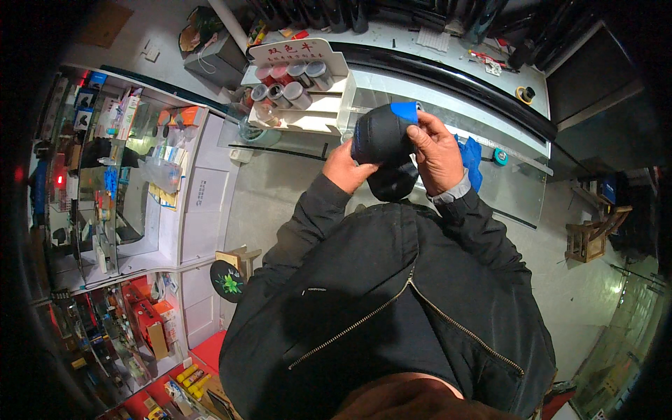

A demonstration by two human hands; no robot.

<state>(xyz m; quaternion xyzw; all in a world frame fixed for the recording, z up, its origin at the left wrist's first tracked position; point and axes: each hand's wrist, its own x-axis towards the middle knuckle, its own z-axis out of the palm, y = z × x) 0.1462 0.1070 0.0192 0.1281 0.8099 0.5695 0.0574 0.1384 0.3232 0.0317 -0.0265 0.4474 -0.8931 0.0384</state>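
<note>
Between my two hands is a black, rounded, padded-looking item (pixel 381 140) with a bright blue patch at its upper right edge; I cannot tell its exact kind. My left hand (pixel 343 168) grips its left side, thumb along the lower edge. On the opposite side, my right hand (pixel 435 152) pinches the edge just below the blue patch. A darker, shinier black piece (pixel 393 183) hangs beneath, close to my jacket; whether it belongs to the same item is unclear. Crumpled blue material (pixel 470 161) lies beyond my right wrist.
Ahead stands a glass-topped counter (pixel 518 192) with a white stepped rack (pixel 336 105) of small jars. A long black roll (pixel 448 77) lies behind it, and a teal tape roll (pixel 500 157) sits on the right. Glass display shelves (pixel 133 168) line the left; a wooden chair (pixel 586 238) stands far right.
</note>
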